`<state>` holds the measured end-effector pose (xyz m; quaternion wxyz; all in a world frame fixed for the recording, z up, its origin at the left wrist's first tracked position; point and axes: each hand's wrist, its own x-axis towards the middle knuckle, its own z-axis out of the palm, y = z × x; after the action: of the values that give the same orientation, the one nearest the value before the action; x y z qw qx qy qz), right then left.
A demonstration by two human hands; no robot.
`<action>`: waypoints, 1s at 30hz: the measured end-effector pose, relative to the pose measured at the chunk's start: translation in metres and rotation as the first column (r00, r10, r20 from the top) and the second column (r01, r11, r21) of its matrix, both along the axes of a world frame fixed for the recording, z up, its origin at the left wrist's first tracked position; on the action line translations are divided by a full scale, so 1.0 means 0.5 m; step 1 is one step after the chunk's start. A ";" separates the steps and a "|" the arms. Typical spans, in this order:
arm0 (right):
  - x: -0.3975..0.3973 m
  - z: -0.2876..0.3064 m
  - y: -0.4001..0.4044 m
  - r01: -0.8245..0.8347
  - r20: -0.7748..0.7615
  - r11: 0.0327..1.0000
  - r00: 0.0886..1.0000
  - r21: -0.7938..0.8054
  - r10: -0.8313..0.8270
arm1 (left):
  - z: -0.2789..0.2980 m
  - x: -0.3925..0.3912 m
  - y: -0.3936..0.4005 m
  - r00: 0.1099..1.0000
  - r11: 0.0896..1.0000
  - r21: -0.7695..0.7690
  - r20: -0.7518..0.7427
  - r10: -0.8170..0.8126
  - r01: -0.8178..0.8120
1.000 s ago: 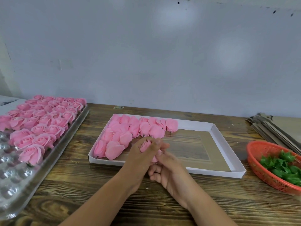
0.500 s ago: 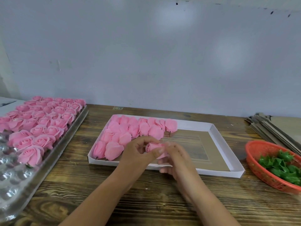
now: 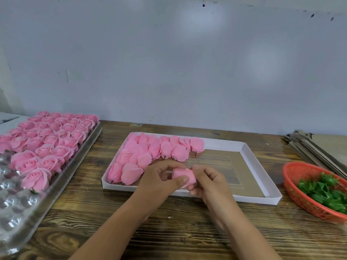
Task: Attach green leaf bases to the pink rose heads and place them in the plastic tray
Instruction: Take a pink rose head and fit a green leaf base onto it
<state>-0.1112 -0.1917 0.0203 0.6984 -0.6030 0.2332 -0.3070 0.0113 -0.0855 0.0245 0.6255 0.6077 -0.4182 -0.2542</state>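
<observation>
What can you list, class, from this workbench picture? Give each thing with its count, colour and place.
Clear plastic blister tray: one, transparent, far left.
Finished pink rose heads: many, pink, in the blister tray.
White shallow cardboard box: one, white, centre.
Loose pink rose heads: many, pink, left part of the box.
Red plastic mesh basket: one, red, right.
Green leaf bases: a heap, green, in the basket.
Flat cardboard sheets: a stack, brown, far right.
Wooden table: one, brown, underneath.
Held pink rose head: one, between both hands.
Left hand, right hand: fingers pinch the rose.

Glossy clear plastic tray (image 3: 56,186), rough wood table (image 3: 187,231), matt card box (image 3: 251,156).
</observation>
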 end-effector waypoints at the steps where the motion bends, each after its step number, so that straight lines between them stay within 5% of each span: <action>1: 0.000 -0.001 0.000 0.016 -0.005 1.000 1.000 -0.006 -0.016 | 0.000 0.000 0.000 1.000 1.000 -0.002 -0.004 0.006 -0.006; 9: -0.009 0.007 -0.001 -0.066 -0.012 0.986 0.998 -0.154 0.065 | -0.001 0.008 -0.001 0.987 1.000 0.013 -0.160 0.026 -0.024; 21: 0.002 -0.008 -0.001 0.002 -0.042 0.984 0.999 -0.179 -0.009 | -0.006 0.000 -0.005 1.000 0.999 -0.030 0.001 0.019 -0.019; 30: -0.004 0.000 -0.004 -0.032 0.032 0.978 0.999 -0.205 0.039 | -0.006 0.002 -0.005 1.000 1.000 -0.015 -0.011 0.010 -0.011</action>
<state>-0.1132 -0.1937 0.0202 0.6423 -0.6699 0.1770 -0.3277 0.0123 -0.0878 0.0214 0.6337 0.6037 -0.4134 -0.2511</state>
